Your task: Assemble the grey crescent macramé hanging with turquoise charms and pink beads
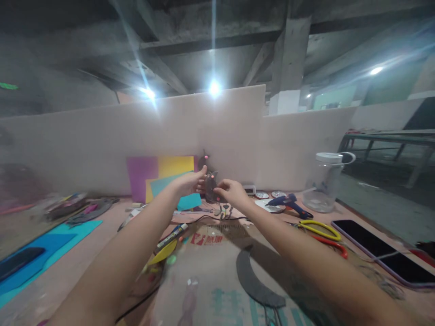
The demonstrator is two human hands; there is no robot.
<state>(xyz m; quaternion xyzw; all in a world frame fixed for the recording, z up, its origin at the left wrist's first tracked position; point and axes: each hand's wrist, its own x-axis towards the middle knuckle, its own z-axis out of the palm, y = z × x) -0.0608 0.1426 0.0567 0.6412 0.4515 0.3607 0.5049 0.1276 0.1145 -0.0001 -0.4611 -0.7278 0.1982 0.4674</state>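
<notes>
A small dark grey cut-out figure (210, 186) with pink dots stands upright near the wall, between my two hands. My right hand (234, 192) pinches its right side with thumb and fingers. My left hand (190, 183) has its fingers curled against the figure's left edge, with the thumb pointing up. Just behind that thumb is another dark piece (203, 160) with a pink dot. A dark grey crescent-shaped piece (256, 280) lies on the printed plastic sheet (200, 276) between my forearms.
Coloured sheets (142, 174) lean on the pale wall (231, 131). At right are a blue glue gun (292, 203), yellow-handled scissors (319, 228), a phone (380, 249) and a clear jug (322, 185). A glue stick (171, 237) lies left of the plastic sheet; blue sheets (50, 246) lie farther left.
</notes>
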